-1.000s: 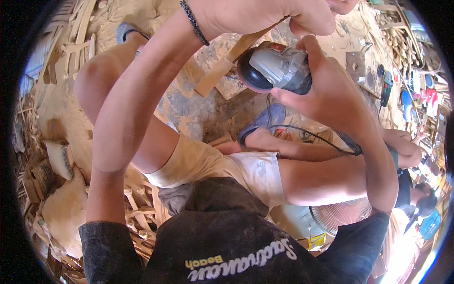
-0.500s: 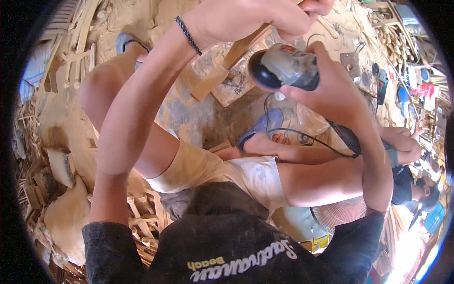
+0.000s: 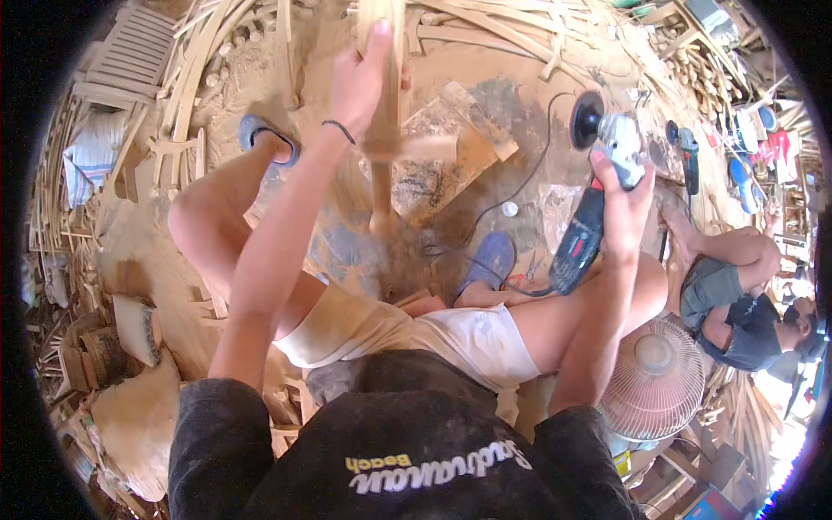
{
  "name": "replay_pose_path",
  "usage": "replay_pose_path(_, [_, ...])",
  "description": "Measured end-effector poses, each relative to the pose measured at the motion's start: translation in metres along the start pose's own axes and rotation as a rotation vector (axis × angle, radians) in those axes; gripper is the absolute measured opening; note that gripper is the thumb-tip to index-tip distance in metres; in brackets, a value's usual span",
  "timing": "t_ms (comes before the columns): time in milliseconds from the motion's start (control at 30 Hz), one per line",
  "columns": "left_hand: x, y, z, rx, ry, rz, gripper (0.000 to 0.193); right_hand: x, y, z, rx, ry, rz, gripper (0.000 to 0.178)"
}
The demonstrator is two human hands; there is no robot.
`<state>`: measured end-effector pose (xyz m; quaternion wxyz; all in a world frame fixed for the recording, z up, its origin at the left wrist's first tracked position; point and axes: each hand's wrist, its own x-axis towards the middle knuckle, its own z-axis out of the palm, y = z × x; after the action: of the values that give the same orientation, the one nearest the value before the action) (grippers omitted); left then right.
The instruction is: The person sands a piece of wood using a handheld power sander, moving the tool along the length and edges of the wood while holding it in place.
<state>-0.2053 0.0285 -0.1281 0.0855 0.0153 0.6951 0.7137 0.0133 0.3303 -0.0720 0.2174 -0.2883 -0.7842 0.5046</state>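
My left hand (image 3: 357,87) is closed round a long wooden furniture piece (image 3: 392,100), its thumb lying along the upper part. The piece stands nearly lengthwise in view, slightly blurred, with a short crosspiece (image 3: 429,149) jutting to the right. Over to the right, my right hand (image 3: 626,208) grips an angle grinder (image 3: 579,243) around its neck. The grinder's round black disc (image 3: 587,120) faces left, well apart from the wood; whether it spins cannot be told. Beneath the wooden piece lies a dusty flat board (image 3: 425,191) on the ground.
A black cable (image 3: 539,165) loops over the dusty ground near my slippered foot (image 3: 492,260). Another grinder (image 3: 690,160) lies farther right. A round fan (image 3: 654,377) stands by my right thigh, and another person (image 3: 745,329) sits beyond it. Wooden parts (image 3: 485,30) pile up at the far side.
My right hand has drawn the grinder to the right, away from the wood. My left hand has shifted left and farther out, and the wooden piece has turned from slanted to nearly lengthwise.
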Motion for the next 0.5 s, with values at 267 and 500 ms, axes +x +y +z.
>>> replay_pose_path(267, [0.011,-0.114,0.027,0.659,-0.051,-0.185,0.072,-0.017,0.044,0.025,0.256,0.008,-0.026,0.067])
replay_pose_path(500, [-0.137,-0.209,-0.003,1.271,0.19,0.318,0.098,-0.013,0.05,0.016,0.236,-0.015,0.061,0.069])
